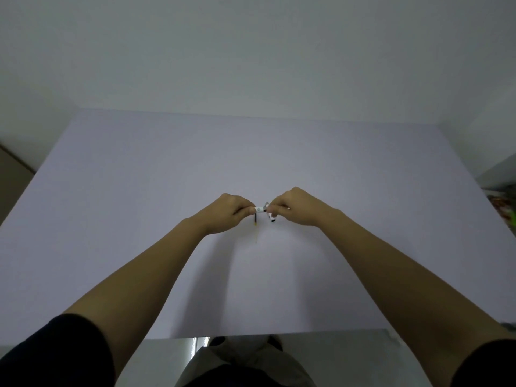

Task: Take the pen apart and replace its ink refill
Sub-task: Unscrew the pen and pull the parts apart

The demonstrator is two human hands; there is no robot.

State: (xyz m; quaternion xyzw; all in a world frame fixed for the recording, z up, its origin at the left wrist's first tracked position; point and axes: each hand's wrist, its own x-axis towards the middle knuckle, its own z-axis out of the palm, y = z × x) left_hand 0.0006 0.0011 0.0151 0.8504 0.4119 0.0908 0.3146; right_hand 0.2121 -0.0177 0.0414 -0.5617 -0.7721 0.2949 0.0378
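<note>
A short white pen (260, 210) is held level between my two hands over the middle of the pale table (139, 219). My left hand (229, 212) pinches its left end and my right hand (296, 208) pinches its right end. A thin dark refill (255, 220) with a yellowish tip lies on the table just below my left fingers. A small white piece with a black tip (271, 218) sticks out under my right fingers; whether it is held or lying on the table is unclear.
The table's far edge meets a plain wall. Colourful items (502, 210) sit beyond the table's right edge. A brown surface (14, 174) shows at the far left. My legs are visible below the table's near edge (251, 335).
</note>
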